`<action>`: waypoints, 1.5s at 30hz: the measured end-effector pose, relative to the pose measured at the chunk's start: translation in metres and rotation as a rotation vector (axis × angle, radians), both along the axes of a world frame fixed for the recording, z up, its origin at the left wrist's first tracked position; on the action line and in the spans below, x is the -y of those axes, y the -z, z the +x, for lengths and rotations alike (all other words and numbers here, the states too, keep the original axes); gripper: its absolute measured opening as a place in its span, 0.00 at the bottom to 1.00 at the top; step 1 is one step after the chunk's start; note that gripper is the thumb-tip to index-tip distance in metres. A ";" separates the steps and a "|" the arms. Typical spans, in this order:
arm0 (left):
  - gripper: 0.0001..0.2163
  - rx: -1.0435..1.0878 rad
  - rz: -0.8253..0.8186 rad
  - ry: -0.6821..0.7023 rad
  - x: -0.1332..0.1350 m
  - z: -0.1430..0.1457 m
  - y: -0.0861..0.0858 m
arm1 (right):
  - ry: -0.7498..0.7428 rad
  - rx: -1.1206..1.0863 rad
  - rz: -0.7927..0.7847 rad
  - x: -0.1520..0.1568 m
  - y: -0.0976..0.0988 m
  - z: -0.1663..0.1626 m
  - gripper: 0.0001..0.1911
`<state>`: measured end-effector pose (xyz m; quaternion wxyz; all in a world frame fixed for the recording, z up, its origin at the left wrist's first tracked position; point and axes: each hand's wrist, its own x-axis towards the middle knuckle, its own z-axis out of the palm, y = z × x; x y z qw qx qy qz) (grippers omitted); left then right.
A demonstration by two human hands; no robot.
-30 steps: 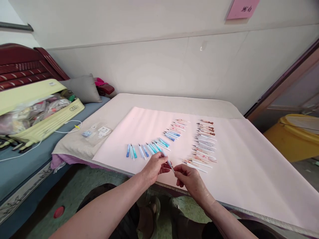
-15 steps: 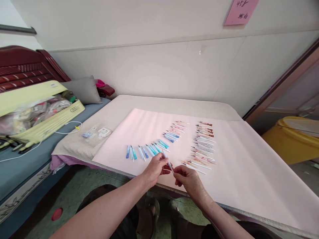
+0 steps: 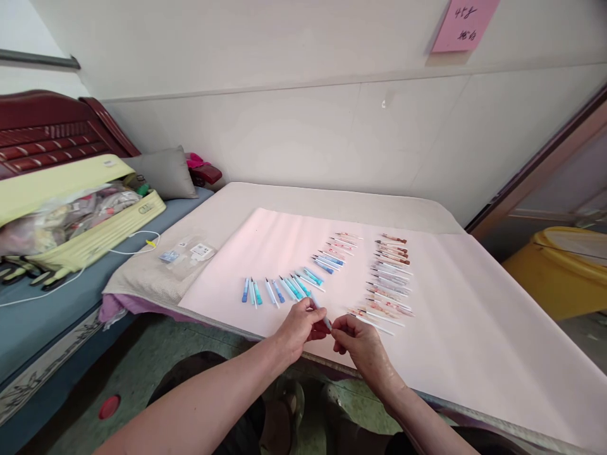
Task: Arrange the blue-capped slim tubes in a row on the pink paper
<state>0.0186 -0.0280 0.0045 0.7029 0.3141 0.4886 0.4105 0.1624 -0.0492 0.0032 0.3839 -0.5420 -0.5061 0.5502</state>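
Observation:
My left hand [image 3: 298,325] and my right hand [image 3: 356,341] meet near the front edge of the pink sheet [image 3: 450,316], both pinched on one thin white pen [image 3: 321,316] held slantwise between them. Just beyond my left hand lies a curved row of blue pens [image 3: 284,287]. Further on, the row continues with pink pens [image 3: 340,243]. Right of these, a column of pink and brown pens [image 3: 389,272] lies beyond my right hand.
The sheet covers a cloth-topped table [image 3: 303,196]. Small packets [image 3: 187,254] lie at its left end. A yellow open case [image 3: 80,221] and a grey pillow [image 3: 164,172] rest on the bed at left. A yellow tub [image 3: 564,268] stands at right. A pink note [image 3: 462,22] hangs on the wall.
My hands have drawn slightly closer together on the pen, and less of it shows between them. The view has shifted a little; the laid-out pens have not moved.

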 end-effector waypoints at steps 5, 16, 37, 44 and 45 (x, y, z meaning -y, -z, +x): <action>0.11 -0.038 0.035 0.024 0.002 0.002 0.005 | 0.026 -0.042 -0.013 -0.001 0.006 0.001 0.09; 0.09 0.208 -0.088 -0.073 -0.007 0.000 -0.012 | 0.017 -0.034 0.000 0.000 -0.004 0.003 0.15; 0.05 0.643 0.124 -0.839 -0.064 -0.180 -0.067 | -0.502 1.157 0.739 -0.012 0.000 -0.191 0.07; 0.04 0.670 0.128 -0.874 -0.066 -0.190 -0.062 | -0.400 1.170 0.641 -0.045 0.030 -0.248 0.12; 0.04 0.669 0.121 -0.875 -0.067 -0.191 -0.060 | -0.388 1.159 0.621 -0.048 0.032 -0.253 0.12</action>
